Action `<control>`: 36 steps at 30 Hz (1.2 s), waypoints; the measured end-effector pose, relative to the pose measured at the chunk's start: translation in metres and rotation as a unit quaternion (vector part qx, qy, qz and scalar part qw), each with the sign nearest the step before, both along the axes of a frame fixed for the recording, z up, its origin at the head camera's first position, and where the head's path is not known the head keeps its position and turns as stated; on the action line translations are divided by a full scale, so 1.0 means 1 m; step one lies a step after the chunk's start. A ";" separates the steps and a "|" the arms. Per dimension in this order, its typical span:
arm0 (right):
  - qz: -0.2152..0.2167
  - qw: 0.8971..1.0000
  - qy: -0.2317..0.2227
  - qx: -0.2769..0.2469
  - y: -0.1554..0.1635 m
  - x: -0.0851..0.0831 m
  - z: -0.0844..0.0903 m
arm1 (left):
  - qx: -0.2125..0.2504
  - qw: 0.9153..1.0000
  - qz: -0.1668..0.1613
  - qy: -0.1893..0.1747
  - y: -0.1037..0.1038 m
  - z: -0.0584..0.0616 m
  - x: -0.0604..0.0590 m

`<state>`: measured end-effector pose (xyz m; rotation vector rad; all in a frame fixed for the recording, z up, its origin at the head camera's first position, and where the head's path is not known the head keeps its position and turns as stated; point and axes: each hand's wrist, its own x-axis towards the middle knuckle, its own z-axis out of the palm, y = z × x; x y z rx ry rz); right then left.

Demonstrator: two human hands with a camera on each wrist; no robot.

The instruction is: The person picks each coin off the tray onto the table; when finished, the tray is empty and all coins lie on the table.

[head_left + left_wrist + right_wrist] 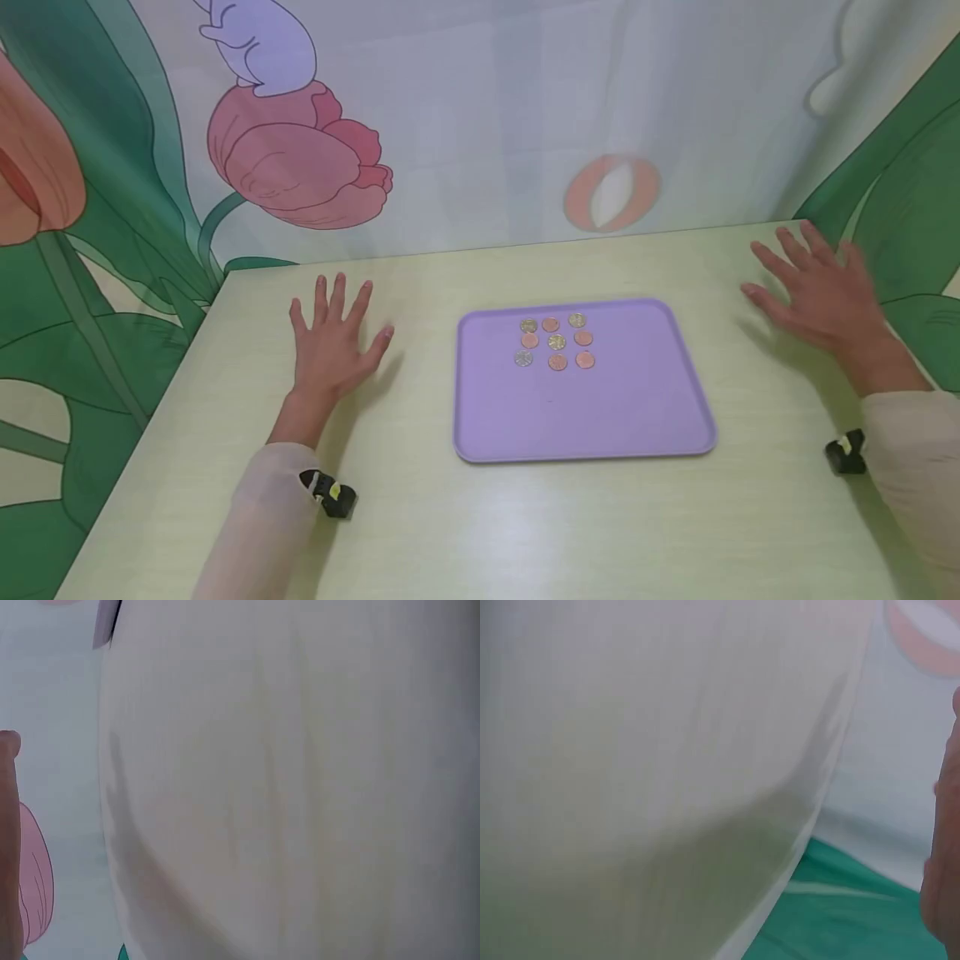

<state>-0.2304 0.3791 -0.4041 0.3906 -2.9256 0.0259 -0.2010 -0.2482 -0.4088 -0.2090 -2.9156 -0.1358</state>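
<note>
A lilac tray (637, 417) lies in the middle of the pale table (480, 517). Several coins (556, 342), copper and silver, sit in a small grid near the tray's far edge. My left hand (330, 346) lies flat on the table left of the tray, fingers spread, holding nothing. My right hand (813, 296) is open with spread fingers at the table's far right, slightly blurred, apart from the tray. Each wrist view shows mostly tabletop, with only an edge of a finger: left (7, 847), right (943, 855).
A curtain printed with tulips and leaves (300, 158) hangs behind and beside the table. Small black and yellow wrist devices sit at the left sleeve (330, 493) and the right sleeve (846, 454). Bare tabletop lies in front of the tray.
</note>
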 end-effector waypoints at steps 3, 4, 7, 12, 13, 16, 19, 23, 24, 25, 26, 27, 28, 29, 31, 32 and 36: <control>0.019 0.999 0.032 -0.018 -0.012 0.003 0.004 | 0.024 1.000 -0.004 -0.007 0.005 0.000 0.000; 0.025 0.999 0.042 -0.023 -0.017 0.004 0.006 | 0.034 0.999 -0.006 -0.009 0.007 0.001 0.001; 0.037 0.996 0.055 -0.052 -0.029 0.007 0.009 | 0.054 0.998 -0.010 -0.013 0.012 0.001 0.002; 0.044 0.994 0.043 -0.086 -0.048 0.013 0.016 | 0.070 0.997 -0.019 -0.006 0.020 0.002 0.004; 0.047 0.994 0.042 -0.092 -0.052 0.014 0.017 | 0.075 0.997 -0.021 -0.005 0.022 0.002 0.004; 0.057 0.992 0.035 -0.111 -0.064 0.018 0.020 | 0.093 0.995 -0.029 -0.001 0.027 0.001 0.004; 0.065 0.988 0.018 -0.137 -0.076 0.022 0.024 | 0.121 0.992 -0.030 -0.010 0.033 0.001 0.003; 0.066 0.983 -0.023 -0.172 -0.093 0.027 0.029 | 0.169 0.984 -0.019 -0.046 0.043 0.000 0.002; 0.066 0.980 -0.036 -0.183 -0.097 0.028 0.030 | 0.184 0.981 -0.017 -0.056 0.046 0.000 0.001; 0.067 0.977 -0.050 -0.196 -0.102 0.029 0.031 | 0.198 0.978 -0.017 -0.064 0.048 -0.001 0.000; 0.068 0.973 -0.066 -0.210 -0.106 0.030 0.032 | 0.212 0.975 -0.016 -0.071 0.051 -0.002 0.000; 0.074 0.968 -0.083 -0.225 -0.111 0.031 0.033 | 0.227 0.971 -0.017 -0.077 0.054 -0.003 0.000; 0.080 0.963 -0.100 -0.237 -0.116 0.032 0.034 | 0.242 0.967 -0.018 -0.082 0.056 -0.004 0.000; 0.086 0.957 -0.118 -0.249 -0.122 0.032 0.036 | 0.257 0.963 -0.019 -0.085 0.058 -0.005 0.000; 0.105 0.948 -0.144 -0.264 -0.132 0.033 0.037 | 0.286 0.954 -0.018 -0.089 0.063 -0.008 0.000; 0.114 0.943 -0.155 -0.270 -0.137 0.034 0.038 | 0.301 0.949 -0.019 -0.091 0.065 -0.010 -0.001; 0.142 0.936 -0.169 -0.274 -0.152 0.033 0.033 | 0.363 0.925 -0.018 -0.108 0.074 -0.015 -0.004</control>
